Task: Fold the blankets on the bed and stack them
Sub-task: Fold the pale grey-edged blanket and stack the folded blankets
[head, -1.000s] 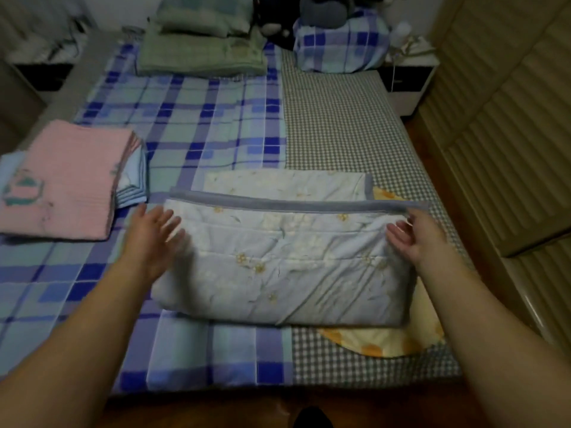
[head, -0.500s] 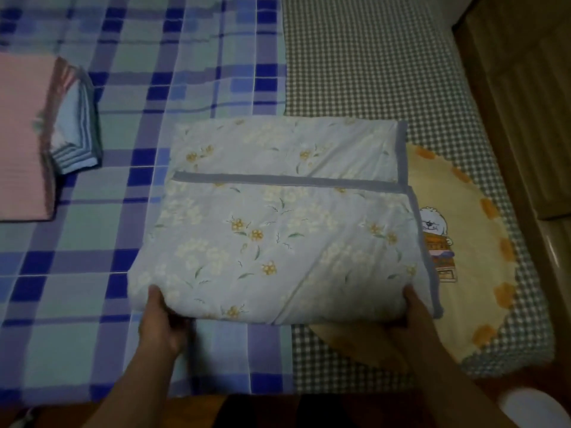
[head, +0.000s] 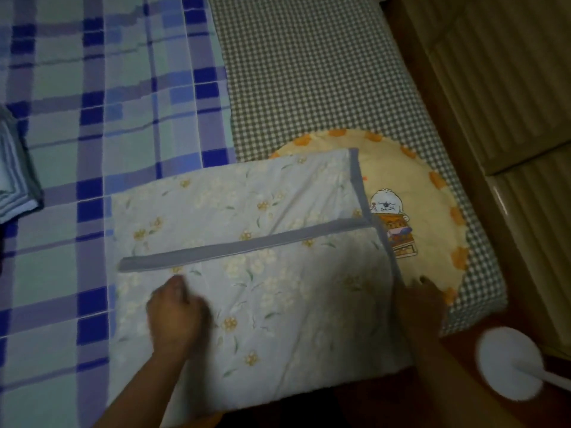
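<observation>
A folded light-blue floral blanket [head: 278, 211] with a grey border lies at the near edge of the bed, its near part reaching over the edge. My left hand [head: 174, 316] rests on top of its left half; the fingers are blurred. My right hand [head: 418, 301] is at the blanket's right edge, fingers around the grey border where it lies on a round yellow mat [head: 426, 186]. The corner of a stack of folded blankets [head: 15, 180] shows at the far left.
The bed has a blue plaid sheet [head: 123, 88] on the left and a green gingham sheet [head: 309, 72] on the right. A wooden slatted wardrobe [head: 509, 88] stands close along the right. A white round object [head: 509, 362] sits low at the right.
The floral blanket has come nearer to me and turned slightly. My left hand moved from under the near edge onto its top; my right hand moved to its right edge.
</observation>
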